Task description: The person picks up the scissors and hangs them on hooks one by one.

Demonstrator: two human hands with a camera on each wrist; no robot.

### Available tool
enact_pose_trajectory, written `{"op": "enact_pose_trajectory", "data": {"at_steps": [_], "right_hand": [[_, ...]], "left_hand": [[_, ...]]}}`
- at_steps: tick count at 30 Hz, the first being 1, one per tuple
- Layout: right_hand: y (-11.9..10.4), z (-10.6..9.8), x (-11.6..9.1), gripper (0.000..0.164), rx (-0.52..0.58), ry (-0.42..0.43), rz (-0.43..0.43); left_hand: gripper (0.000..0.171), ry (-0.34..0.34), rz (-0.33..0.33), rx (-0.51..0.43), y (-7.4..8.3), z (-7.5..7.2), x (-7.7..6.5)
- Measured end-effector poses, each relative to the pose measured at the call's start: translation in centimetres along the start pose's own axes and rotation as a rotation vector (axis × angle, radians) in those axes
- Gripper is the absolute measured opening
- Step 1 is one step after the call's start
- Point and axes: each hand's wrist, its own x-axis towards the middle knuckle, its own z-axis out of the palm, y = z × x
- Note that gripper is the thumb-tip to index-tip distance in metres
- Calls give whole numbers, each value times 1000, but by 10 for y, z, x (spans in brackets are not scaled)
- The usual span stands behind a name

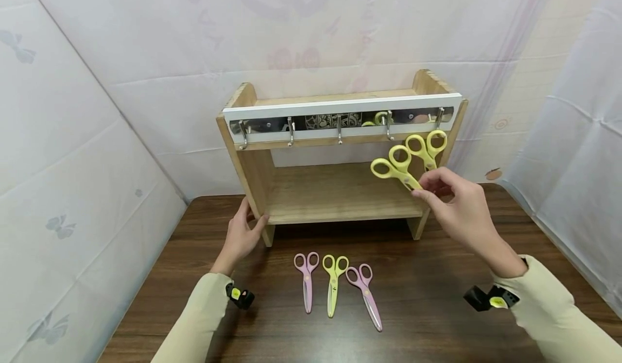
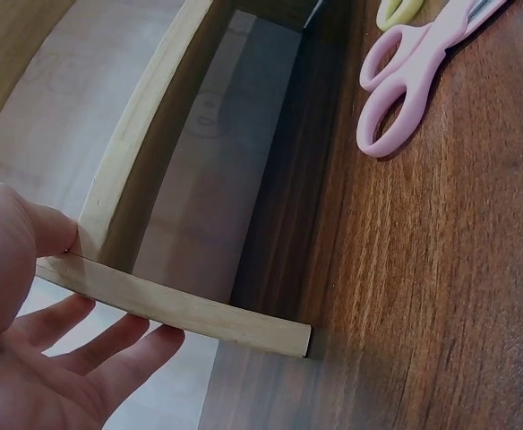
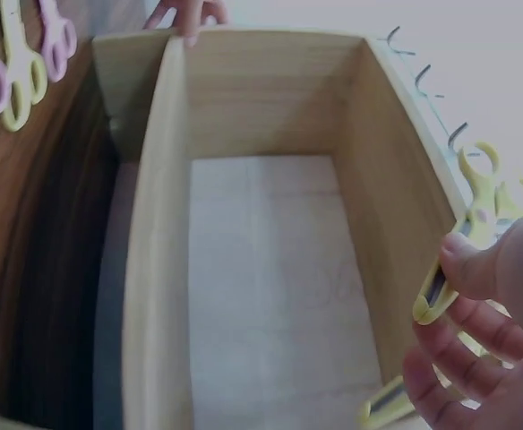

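Note:
My right hand (image 1: 459, 206) pinches a pair of yellow scissors (image 1: 400, 173) by the blades, between thumb and fingers. Their handle loops point up and left, just below the fourth hook (image 1: 387, 125) from the left. Right behind them, another yellow pair (image 1: 428, 150) hangs at the rightmost hook (image 1: 439, 118). My left hand (image 1: 241, 239) grips the lower left side of the wooden shelf (image 1: 340, 218); in the left wrist view, the thumb lies on one face of its side panel (image 2: 190, 313) and the fingers on the other.
On the dark wooden table (image 1: 272, 330), in front of the shelf, lie a pink pair of scissors (image 1: 307, 284), a yellow pair (image 1: 332, 287) and another pink pair (image 1: 365, 298). A white hook rail (image 1: 272, 110) runs along the shelf's upper front. Patterned white sheeting (image 1: 160, 109) surrounds the table.

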Motion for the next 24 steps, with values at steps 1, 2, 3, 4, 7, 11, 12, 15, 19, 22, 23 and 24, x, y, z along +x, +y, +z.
{"op": "enact_pose_trajectory", "data": {"at_steps": [1, 2, 3, 4, 7, 11, 12, 15, 19, 22, 23, 24], "right_hand": [[-2, 2, 3, 22, 14, 11, 6], [-4, 4, 5, 21, 31, 17, 16], [-5, 6, 7, 20, 45, 20, 27], [-7, 7, 9, 20, 58, 21, 39], [-9, 12, 13, 17, 90, 17, 79], [-10, 18, 14, 15, 113, 14, 131], [-10, 20, 14, 15, 115, 15, 140], [-10, 23, 13, 15, 118, 19, 159], [-10, 26, 10, 15, 119, 31, 165], [-10, 28, 9, 15, 117, 37, 162], [-10, 29, 8, 15, 115, 38, 161], [-9, 30, 8, 15, 114, 39, 159]], "left_hand": [[64, -1, -1, 3, 0, 0, 0], [64, -1, -1, 2, -1, 0, 0], [64, 0, -1, 3, -1, 0, 0], [64, 0, 0, 3, -2, 0, 0], [63, 3, 3, -1, -2, 0, 1], [62, 5, 9, -4, -2, 0, 1], [62, 5, 11, -5, -1, 0, 1], [62, 5, 14, -4, -1, 0, 1], [62, 6, 17, -4, -1, 0, 1], [62, 8, 18, -6, -1, 0, 1], [62, 8, 16, -5, -1, 0, 1], [62, 8, 14, -4, -1, 0, 0]]}}
